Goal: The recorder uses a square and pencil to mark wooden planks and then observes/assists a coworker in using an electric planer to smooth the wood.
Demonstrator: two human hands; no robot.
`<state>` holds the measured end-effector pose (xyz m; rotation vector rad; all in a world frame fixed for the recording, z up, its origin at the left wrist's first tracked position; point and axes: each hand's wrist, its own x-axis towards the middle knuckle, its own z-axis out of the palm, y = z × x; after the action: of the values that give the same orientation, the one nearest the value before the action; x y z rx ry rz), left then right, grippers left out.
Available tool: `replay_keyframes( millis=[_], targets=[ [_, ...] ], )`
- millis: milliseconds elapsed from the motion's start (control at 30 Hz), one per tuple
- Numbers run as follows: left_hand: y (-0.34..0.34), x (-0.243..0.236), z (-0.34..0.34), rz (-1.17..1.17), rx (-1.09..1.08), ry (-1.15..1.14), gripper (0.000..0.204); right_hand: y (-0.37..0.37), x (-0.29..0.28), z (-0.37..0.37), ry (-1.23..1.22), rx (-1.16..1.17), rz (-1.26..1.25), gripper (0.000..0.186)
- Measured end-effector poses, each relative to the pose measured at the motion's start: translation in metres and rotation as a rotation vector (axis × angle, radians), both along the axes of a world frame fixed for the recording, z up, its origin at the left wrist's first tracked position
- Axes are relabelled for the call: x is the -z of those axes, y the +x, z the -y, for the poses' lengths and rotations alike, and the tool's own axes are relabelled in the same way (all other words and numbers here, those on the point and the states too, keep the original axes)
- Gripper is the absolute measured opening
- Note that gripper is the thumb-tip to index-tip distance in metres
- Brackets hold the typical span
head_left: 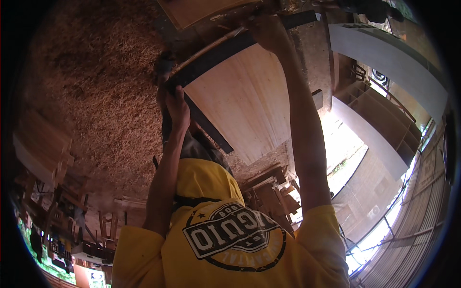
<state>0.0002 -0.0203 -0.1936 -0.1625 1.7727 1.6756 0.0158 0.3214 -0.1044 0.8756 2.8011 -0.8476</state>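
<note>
A pale wooden panel [242, 96] lies in front of me, with a dark L-shaped carpenter's square [216, 56] along its far and left sides. My left hand [178, 108] grips the square at its corner, thumb on top and fingers curled around the edge. The square's short leg runs down the panel's left side towards me. My right hand [267, 34] reaches to the far edge and rests by the long leg, fingers bent together. Shadow hides its fingertips, so anything pinched there cannot be made out.
Wood shavings [101, 96] cover the ground at left. Another brown-edged board [201, 10] lies beyond the panel. Stacked planks [43, 144] stand at far left. On the right are a long pale board [384, 53] and an open shelf unit [382, 115]. Wood offcuts [271, 197] lie near me.
</note>
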Motion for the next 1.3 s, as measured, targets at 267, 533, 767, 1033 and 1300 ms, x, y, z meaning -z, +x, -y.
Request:
replay_keyframes(
  millis=[267, 533, 767, 1033, 1300],
  targets=[
    [-0.003, -0.016, -0.008, 0.035, -0.012, 0.017, 0.054, 0.017, 0.009, -0.060, 0.219, -0.089, 0.032, 0.031],
    [0.000, -0.016, -0.011, 0.054, -0.035, -0.048, 0.046, 0.040, 0.017, -0.117, 0.173, 0.035, 0.093, 0.024],
    [-0.003, -0.018, -0.008, 0.028, -0.036, -0.041, 0.048, 0.043, 0.007, -0.132, 0.161, 0.054, -0.071, 0.025],
    [-0.003, 0.000, 0.003, -0.084, -0.045, -0.060, 0.056, 0.030, -0.014, -0.093, 0.299, 0.263, 0.010, 0.031],
    [0.001, -0.013, -0.008, 0.053, -0.035, -0.050, 0.056, 0.029, 0.017, -0.019, -0.376, 0.200, -0.190, 0.031]
  ],
)
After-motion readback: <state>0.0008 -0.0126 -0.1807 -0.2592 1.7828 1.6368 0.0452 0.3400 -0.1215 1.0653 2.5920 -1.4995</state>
